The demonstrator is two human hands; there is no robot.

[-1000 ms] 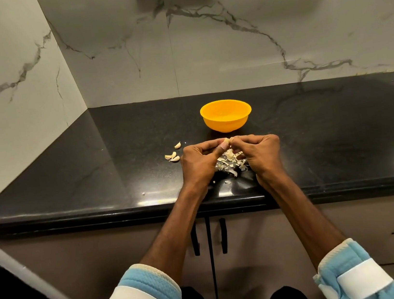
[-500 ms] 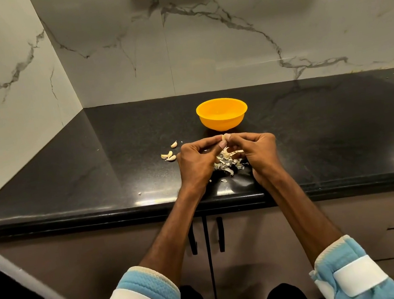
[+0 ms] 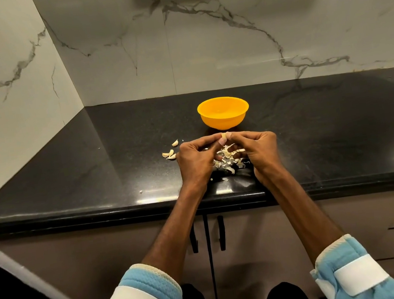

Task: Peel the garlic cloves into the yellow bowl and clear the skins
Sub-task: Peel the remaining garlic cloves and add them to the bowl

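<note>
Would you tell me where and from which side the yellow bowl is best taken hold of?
I would pinch the yellow bowl at its near rim, thumb outside, fingers inside, coming from above: it stands upright and open, and its wall tapers to a narrow base.

Black speckled stone countertop [image 3: 328, 136], glossy. Items set directly on it:
- One heap of garlic skins [image 3: 229, 163], piled near the front edge.
- One yellow bowl [image 3: 224, 117], stood upright at 12 o'clock from the heap.
- Three garlic cloves [image 3: 168, 154], laid at 10 o'clock.
- One stray skin fragment [image 3: 141, 191], found at 8 o'clock.
</note>
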